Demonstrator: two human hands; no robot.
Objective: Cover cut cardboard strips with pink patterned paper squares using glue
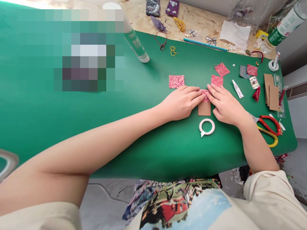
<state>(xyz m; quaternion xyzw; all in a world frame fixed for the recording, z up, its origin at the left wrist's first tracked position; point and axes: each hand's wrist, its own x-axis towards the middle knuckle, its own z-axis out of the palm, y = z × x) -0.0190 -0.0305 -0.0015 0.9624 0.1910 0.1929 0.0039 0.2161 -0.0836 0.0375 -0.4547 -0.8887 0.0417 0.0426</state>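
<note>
Both hands meet over a small red patterned fabric piece (205, 95), which covers the upper part of a brown cardboard square (204, 109) on the green mat. From the left, the outstretched fingers of my left hand (182, 103) lie on the fabric's left side. My right hand (225, 104) rests its straightened fingertips on the right side, its thumb lower down. The fingers partly hide the fabric. Just below the cardboard lies a roll of white double-sided tape (207, 127) with a loose end. More red fabric squares lie above the hands, one beside the left wrist (177, 81) and two near the right fingers (217, 80).
Scissors (270, 127) with red and yellow handles lie by my right forearm. Beyond my right hand are a small glue tube (237, 88) and cardboard pieces (273, 95). A tall white-and-green tube (136, 44) stands further back, near a blue pencil (205, 44).
</note>
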